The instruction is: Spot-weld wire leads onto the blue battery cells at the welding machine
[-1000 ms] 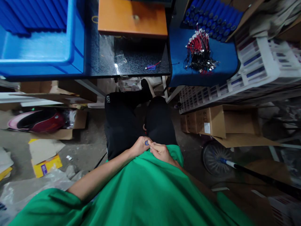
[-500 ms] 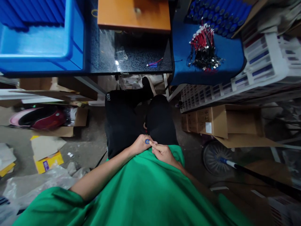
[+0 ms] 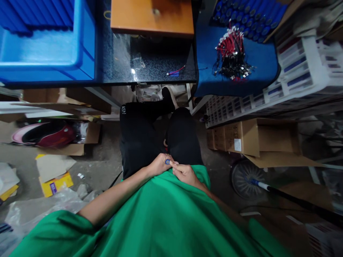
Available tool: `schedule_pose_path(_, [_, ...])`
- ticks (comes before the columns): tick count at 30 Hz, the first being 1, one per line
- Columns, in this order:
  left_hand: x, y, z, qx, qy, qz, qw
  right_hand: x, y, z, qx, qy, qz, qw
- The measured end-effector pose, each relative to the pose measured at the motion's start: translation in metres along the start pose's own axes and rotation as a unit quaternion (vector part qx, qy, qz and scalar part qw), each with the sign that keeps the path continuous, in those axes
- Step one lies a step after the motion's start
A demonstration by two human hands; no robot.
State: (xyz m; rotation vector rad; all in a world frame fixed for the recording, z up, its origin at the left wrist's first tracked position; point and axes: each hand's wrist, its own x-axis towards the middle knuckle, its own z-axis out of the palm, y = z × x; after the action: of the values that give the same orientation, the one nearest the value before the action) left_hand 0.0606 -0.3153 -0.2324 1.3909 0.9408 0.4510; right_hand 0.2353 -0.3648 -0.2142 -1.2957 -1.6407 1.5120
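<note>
In my lap, my left hand (image 3: 160,164) is closed around a blue cylindrical battery (image 3: 167,161), with only its round end showing between the fingers. My right hand (image 3: 186,173) is closed just beside it, fingertips pinched together and meeting the left hand near that end. Whatever the right fingertips hold is hidden. On the dark speckled worktop (image 3: 155,73) ahead lies a small blue piece (image 3: 174,73) with a red wire lead. To its right, a bundle of red and black wire leads with white connectors (image 3: 232,53) rests on a blue mat (image 3: 261,60).
A blue bin (image 3: 48,73) with blue cylinders stands at the left of the bench, beside an orange box (image 3: 151,21). More blue batteries (image 3: 250,16) fill a carton at the back right. A white crate (image 3: 302,71), cartons (image 3: 278,135) and a fan (image 3: 248,180) are on my right.
Almost nothing differs. Both hands stay together in my lap around the battery, with only a very slight shift of the fingers and the view.
</note>
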Motion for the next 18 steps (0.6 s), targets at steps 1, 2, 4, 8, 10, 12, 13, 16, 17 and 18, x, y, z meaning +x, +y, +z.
schedule_pose_path(1, [-0.0002, 0.0000, -0.0005, 0.002, -0.002, 0.001, 1.000, -0.0001, -0.0002, 0.0005, 0.003, -0.002, 0.005, 1.000])
schedule_pose_path(2, [-0.0004, -0.0001, -0.0008, 0.005, -0.004, 0.002, 1.000, -0.0002, -0.0003, 0.0009, 0.006, -0.003, 0.009, 1.000])
schedule_pose_path(4, [-0.0007, -0.0008, -0.0011, 0.012, -0.005, 0.003, 1.000, -0.0006, 0.0000, 0.0017, 0.012, -0.004, 0.014, 1.000])
schedule_pose_path(8, [-0.0017, -0.0030, -0.0001, 0.021, -0.006, 0.000, 1.000, -0.0018, 0.0020, 0.0028, 0.012, -0.001, 0.018, 1.000])
schedule_pose_path(10, [-0.0026, -0.0037, 0.0007, 0.014, -0.008, -0.004, 1.000, -0.0026, 0.0028, 0.0033, 0.012, -0.001, 0.020, 1.000])
schedule_pose_path(12, [-0.0036, -0.0039, 0.0015, 0.006, -0.008, -0.009, 1.000, -0.0032, 0.0032, 0.0041, 0.016, 0.001, 0.021, 1.000])
schedule_pose_path(13, [-0.0040, -0.0038, 0.0018, 0.002, -0.007, -0.012, 1.000, -0.0035, 0.0033, 0.0045, 0.018, 0.003, 0.021, 1.000])
schedule_pose_path(16, [-0.0048, -0.0035, 0.0025, -0.007, -0.003, -0.022, 1.000, -0.0041, 0.0034, 0.0057, 0.023, 0.007, 0.028, 0.999])
schedule_pose_path(17, [-0.0049, -0.0036, 0.0027, -0.009, -0.001, -0.026, 1.000, -0.0042, 0.0034, 0.0059, 0.026, 0.008, 0.029, 0.999])
schedule_pose_path(18, [-0.0049, -0.0038, 0.0028, -0.010, 0.001, -0.029, 1.000, -0.0042, 0.0032, 0.0061, 0.029, 0.008, 0.030, 0.999])
